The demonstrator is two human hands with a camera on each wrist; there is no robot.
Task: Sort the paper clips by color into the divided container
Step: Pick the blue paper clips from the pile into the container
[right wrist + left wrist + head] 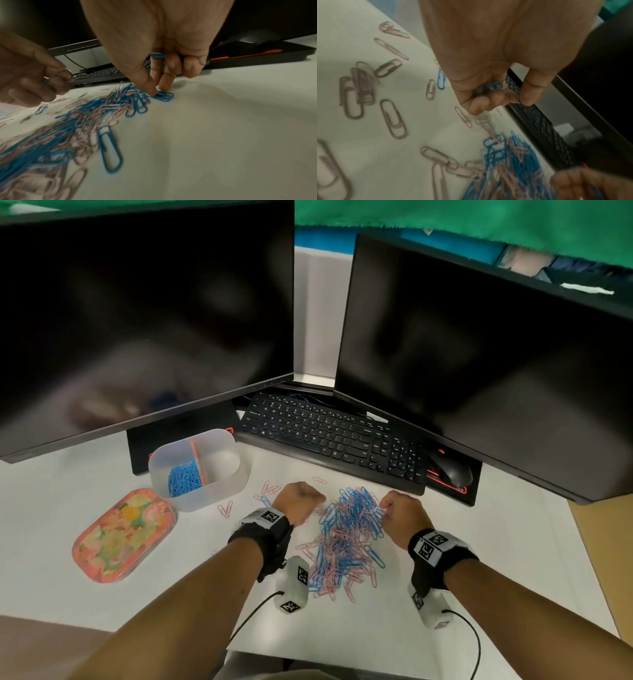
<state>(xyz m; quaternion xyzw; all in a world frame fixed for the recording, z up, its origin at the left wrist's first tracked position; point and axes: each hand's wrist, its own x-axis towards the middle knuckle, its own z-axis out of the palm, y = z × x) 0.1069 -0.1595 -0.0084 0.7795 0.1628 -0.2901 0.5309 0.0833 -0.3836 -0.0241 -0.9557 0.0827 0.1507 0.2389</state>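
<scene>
From the head camera, a mixed pile of blue and pink paper clips lies on a white desk in front of a keyboard. The left hand and right hand work opposite edges of it, probably so both can pick at once. The divided container stands to the left, near enough to reach; only its left compartment holds clips, all blue. Its floral lid lies beside it.

The left wrist camera shows the left hand's curled fingers holding a blue clip against the palm, seemingly stored while gathering more.

The right wrist camera shows the right hand's thumb and forefinger pinching at a blue clip on the pile's edge, with another blue clip tucked under its curled fingers.
</scene>
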